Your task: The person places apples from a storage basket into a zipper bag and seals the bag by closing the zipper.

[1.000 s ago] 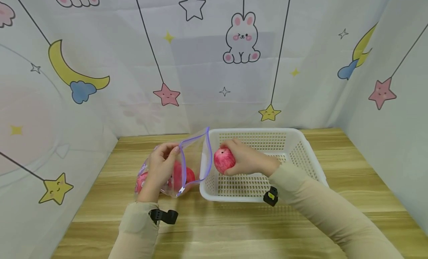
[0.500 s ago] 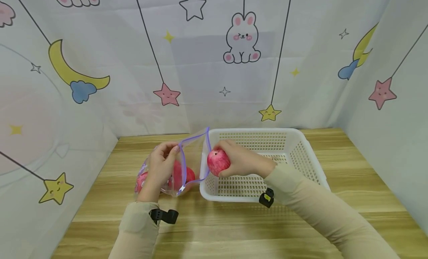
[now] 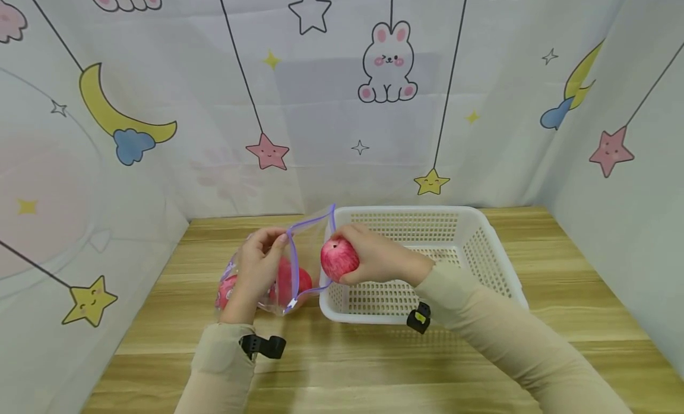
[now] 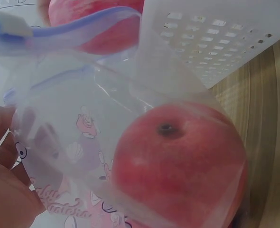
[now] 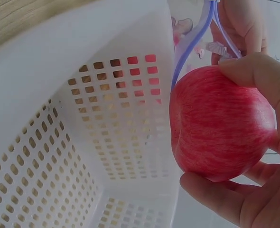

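Note:
My left hand [image 3: 259,262] pinches the rim of a clear zip bag [image 3: 310,242] with a purple seal, whose mouth gapes to the right. Inside the bag lies a red apple [image 4: 182,166], and more red shows behind the left hand. Between thumb and fingers my right hand [image 3: 379,256] grips another red apple [image 3: 339,259] right at the bag's mouth, above the left rim of the white basket [image 3: 427,319]. In the right wrist view this held apple [image 5: 220,123] overlaps the purple seal [image 5: 192,45].
The perforated plastic basket stands on the wood-grain table [image 3: 342,366], directly right of the bag. A white curtain [image 3: 331,117] printed with stars, moons and a rabbit hangs behind and at both sides.
My right hand has moved left with its apple, from over the basket to the bag's mouth. The left hand and the bag have stayed in place.

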The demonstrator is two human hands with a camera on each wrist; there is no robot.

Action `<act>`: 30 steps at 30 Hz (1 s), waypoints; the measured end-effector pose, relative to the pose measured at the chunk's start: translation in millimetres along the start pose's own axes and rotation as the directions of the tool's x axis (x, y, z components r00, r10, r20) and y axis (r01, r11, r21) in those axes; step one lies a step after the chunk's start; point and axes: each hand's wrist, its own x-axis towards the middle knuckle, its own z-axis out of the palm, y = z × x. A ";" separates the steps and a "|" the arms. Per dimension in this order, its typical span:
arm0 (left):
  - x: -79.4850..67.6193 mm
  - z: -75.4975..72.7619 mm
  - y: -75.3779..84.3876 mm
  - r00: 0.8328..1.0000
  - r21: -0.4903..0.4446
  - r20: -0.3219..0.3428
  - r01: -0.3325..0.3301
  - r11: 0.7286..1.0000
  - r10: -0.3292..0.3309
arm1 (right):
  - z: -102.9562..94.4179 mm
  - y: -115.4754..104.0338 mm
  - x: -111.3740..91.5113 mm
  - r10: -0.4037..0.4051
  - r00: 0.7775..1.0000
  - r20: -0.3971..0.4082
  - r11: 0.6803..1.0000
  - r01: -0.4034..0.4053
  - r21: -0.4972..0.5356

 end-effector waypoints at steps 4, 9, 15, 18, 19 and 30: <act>0.7 0.9 -2.6 1.000 0.002 -0.002 -0.016 1.000 0.016 | 2.6 -3.4 3.1 -0.011 1.000 -0.004 1.000 0.011 -0.001; 0.7 1.5 -3.7 0.999 0.000 0.003 -0.042 0.999 0.042 | 6.3 -6.8 7.2 -0.028 1.000 -0.003 1.000 0.028 -0.003; -1.4 0.2 1.2 0.999 -0.002 0.005 -0.039 0.999 0.039 | 9.1 -10.2 10.5 -0.032 0.999 -0.015 0.998 0.032 -0.053; -1.5 0.1 1.1 0.999 -0.008 0.007 -0.037 0.999 0.037 | 10.7 -10.9 12.4 -0.040 0.999 -0.023 0.996 0.038 -0.080; -1.6 0.2 1.3 0.999 -0.011 0.006 -0.037 0.999 0.037 | 11.4 -10.9 13.2 -0.042 0.999 -0.028 0.995 0.039 -0.086; 0.7 -0.6 -0.9 1.000 0.000 0.000 -0.008 1.000 0.008 | 14.8 -10.6 18.2 0.016 0.995 -0.095 0.999 -0.020 -0.038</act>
